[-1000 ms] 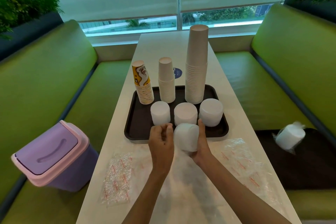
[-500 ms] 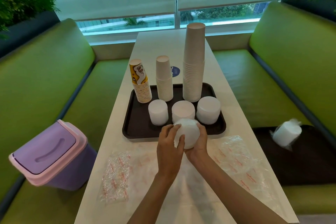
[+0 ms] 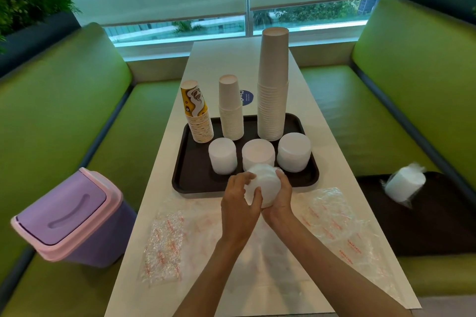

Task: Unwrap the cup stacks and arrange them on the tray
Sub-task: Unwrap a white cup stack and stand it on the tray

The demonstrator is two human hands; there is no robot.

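**Above the tray's near rim, a short white stack in 2 hands**

On the long white table (image 3: 231,64), between 2 green benches, lies a dark tray (image 3: 180,177). A purple lidded bin (image 3: 67,216) sits on the left bench.

The tray's far row holds 3 upright paper-cup stacks: a tall plain stack (image 3: 273,85) on the right, a shorter white stack (image 3: 230,108) in the middle and a printed yellow stack (image 3: 198,113), leaning a little, on the left. In front of them stand 3 low white stacks (image 3: 222,159), side by side and apart.

Clear printed wrappers lie flat on the table nearer the person, 1 to the left (image 3: 162,244) and 1 to the right (image 3: 334,221). A wrapped stack (image 3: 404,184) lies on its side on the right bench.

The held stack (image 3: 262,188) hangs tilted over the tray's near rim, just in front of the middle low stack. The left hand (image 3: 239,206) curls round its left side, thumb across the front. The right hand (image 3: 282,198) cups its right side with fingers wrapped behind. Crinkled film seems to cling at its upper right; how much remains, I cannot tell.

The held stack looks light and thin-walled, so a hard squeeze could dent it. Its nested pieces may slide apart, and film would be slippery. It is best gripped round the sides, low down, with gentle pressure.
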